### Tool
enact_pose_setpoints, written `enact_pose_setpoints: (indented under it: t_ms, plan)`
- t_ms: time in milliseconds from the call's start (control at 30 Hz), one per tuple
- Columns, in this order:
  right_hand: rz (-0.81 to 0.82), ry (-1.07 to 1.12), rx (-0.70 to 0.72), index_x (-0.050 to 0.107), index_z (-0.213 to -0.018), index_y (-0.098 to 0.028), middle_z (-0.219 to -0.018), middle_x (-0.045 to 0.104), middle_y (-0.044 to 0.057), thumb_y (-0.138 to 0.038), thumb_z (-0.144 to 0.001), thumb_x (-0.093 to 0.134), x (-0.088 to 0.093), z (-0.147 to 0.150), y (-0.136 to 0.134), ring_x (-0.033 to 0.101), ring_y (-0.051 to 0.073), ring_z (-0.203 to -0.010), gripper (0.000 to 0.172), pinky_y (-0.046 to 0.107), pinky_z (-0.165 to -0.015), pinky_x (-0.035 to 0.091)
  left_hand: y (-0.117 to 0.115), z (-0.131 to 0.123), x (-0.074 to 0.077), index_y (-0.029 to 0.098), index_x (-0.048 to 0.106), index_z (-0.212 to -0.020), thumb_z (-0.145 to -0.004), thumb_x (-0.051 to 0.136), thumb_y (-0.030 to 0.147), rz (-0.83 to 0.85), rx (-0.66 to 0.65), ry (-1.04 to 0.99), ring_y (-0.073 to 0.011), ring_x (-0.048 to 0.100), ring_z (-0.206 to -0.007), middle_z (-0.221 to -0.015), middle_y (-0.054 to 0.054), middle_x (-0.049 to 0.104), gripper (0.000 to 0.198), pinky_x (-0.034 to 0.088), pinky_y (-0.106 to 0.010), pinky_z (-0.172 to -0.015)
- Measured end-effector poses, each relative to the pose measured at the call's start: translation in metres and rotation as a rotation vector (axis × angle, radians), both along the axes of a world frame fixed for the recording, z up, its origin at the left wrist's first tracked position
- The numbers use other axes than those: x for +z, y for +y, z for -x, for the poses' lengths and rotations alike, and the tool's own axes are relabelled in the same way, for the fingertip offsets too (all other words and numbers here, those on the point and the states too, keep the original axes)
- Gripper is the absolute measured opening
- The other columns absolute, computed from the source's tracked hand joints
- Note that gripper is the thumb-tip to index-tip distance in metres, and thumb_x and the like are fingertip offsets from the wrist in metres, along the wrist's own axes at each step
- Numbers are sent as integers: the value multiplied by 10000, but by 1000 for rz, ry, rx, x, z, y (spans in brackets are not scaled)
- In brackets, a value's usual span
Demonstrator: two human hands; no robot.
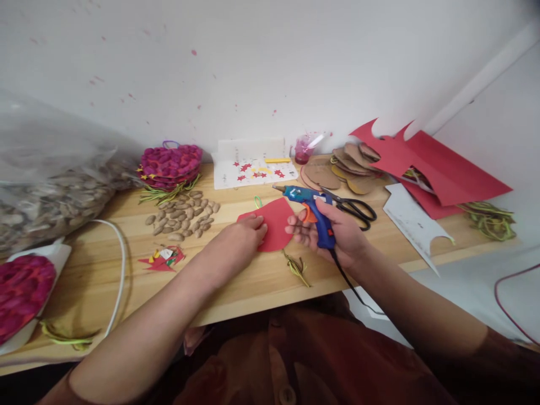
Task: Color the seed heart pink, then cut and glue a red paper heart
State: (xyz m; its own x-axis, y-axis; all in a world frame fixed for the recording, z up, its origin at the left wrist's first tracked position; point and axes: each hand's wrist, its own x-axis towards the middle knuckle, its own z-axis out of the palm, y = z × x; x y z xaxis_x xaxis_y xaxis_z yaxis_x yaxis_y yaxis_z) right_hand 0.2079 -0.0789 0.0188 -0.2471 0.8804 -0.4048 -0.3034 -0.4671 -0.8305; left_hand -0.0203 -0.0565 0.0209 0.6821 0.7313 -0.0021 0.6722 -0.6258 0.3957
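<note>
My right hand [333, 228] is wrapped round the blue handle of a hot glue gun [300, 195], below its orange trigger. The nozzle points left, above a rounded red paper cutout [276, 225] on the table. My left hand [247, 236] is closed on the left part of this cutout, its fingers over the paper. A green loop [258, 201] shows at the cutout's far edge. From its near edge hangs a knotted bundle of yellow-green strands [296, 269]. Black-handled scissors [356, 211] lie just beyond my right hand.
Peanuts [185, 214] lie spread left of the cutout, near a big bag of peanuts [50, 208]. Pink decorated pieces [171, 166] sit behind and at the left front. Cardboard shapes [354, 163] and red paper sheets [439, 169] are piled at right. A white cable [122, 270] crosses the left side.
</note>
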Motion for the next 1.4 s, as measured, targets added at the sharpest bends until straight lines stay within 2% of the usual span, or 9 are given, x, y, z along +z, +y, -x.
enact_pose_setpoints:
  t_ms: [133,233,333,600,833,933,1033,1167,1400]
  plan:
    - [61,48,-29,594,-885,-210,-947,774,132,-566,-1018,346,-5,4,11,765,251,-985,454,381,-853,603,-1,-2,-3,111,688,-1171,-918,376,15,-54,-38,193,-262,686,-1209,-1320,-184,695,414,514,-359,-1047]
    - [100,48,-33,605,-882,-206,-957,780,147,-560,-1016,368,-12,5,18,761,269,-1045,446,415,-902,597,0,-2,-12,15,597,-1361,-977,385,76,-144,-42,280,-311,546,-1414,-1490,-253,577,442,429,-412,-1175]
    - [137,107,-54,628,-858,-198,-984,787,164,-503,-1033,358,-20,3,21,752,277,-1098,443,454,-985,570,-2,-2,-17,-43,490,-1472,-991,386,89,-181,-21,340,-344,431,-1501,-1584,-284,458,509,394,-456,-1215]
    - [150,290,-50,682,-831,-183,-1050,797,171,-469,-1056,347,-29,-3,23,735,284,-1159,494,498,-1127,478,-2,-5,-12,-24,494,-1480,-1005,358,87,-235,15,389,-301,462,-1485,-1562,-246,502,507,452,-412,-1179]
    - [155,298,-57,676,-848,-186,-1029,795,164,-485,-1047,381,-31,-3,26,733,285,-1152,465,503,-1126,485,0,-3,-16,-49,537,-1450,-1071,372,259,-269,-138,442,-344,450,-1488,-1529,-267,534,515,352,-447,-1245]
    - [148,296,-59,669,-841,-194,-1022,795,161,-483,-1045,386,-31,-3,26,725,286,-1163,453,510,-1122,489,-4,4,-22,-5,561,-1448,-1092,315,286,-268,-190,403,-334,419,-1510,-1549,-231,527,521,259,-479,-1284]
    - [147,294,-58,672,-836,-193,-1006,800,147,-477,-1049,376,-31,-2,27,733,268,-1145,463,476,-1118,497,-9,12,-27,44,506,-1515,-1104,277,325,-250,-190,313,-297,384,-1535,-1602,-198,473,547,199,-475,-1302]
    - [138,292,-71,677,-827,-189,-985,803,139,-475,-1059,351,-29,0,27,747,245,-1106,492,432,-1103,510,-11,18,-27,103,498,-1539,-1111,257,360,-200,-239,244,-270,316,-1570,-1596,-161,495,555,131,-506,-1312]
    - [125,301,-83,677,-824,-187,-975,803,136,-478,-1059,371,-28,-1,27,760,233,-1061,483,401,-1067,536,-8,22,-24,213,519,-1548,-1092,383,378,-145,-242,228,-303,246,-1594,-1614,-112,486,504,172,-528,-1299]
